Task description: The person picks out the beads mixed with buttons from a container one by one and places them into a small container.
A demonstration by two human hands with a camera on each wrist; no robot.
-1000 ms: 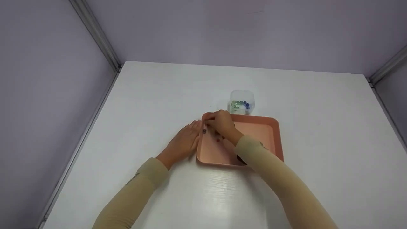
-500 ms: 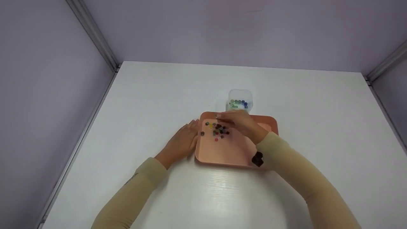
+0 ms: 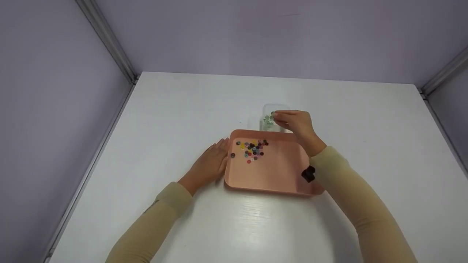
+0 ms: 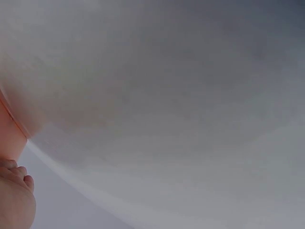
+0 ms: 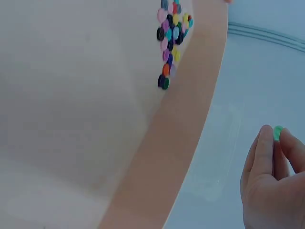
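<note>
Your right hand (image 3: pixel 294 122) pinches a green bead (image 5: pixel 278 132) between thumb and fingertips (image 5: pixel 263 143), directly above the clear box (image 3: pixel 268 117), which stands just beyond the tray's (image 3: pixel 272 186) far rim. The box lies below the fingers. Your left hand (image 3: pixel 212 162) rests flat, fingers straight, against the tray's left wall, holding nothing. The remaining beads (image 3: pixel 253 149) lie in the tray's far left corner.

Buttons (image 3: pixel 253 148) in tray (image 3: pixel 270 182), container (image 3: pixel 267 109) just behind.

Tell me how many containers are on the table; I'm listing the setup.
2: a pink tray beside the left hand, and a clear box behind it, under the right hand.
</note>
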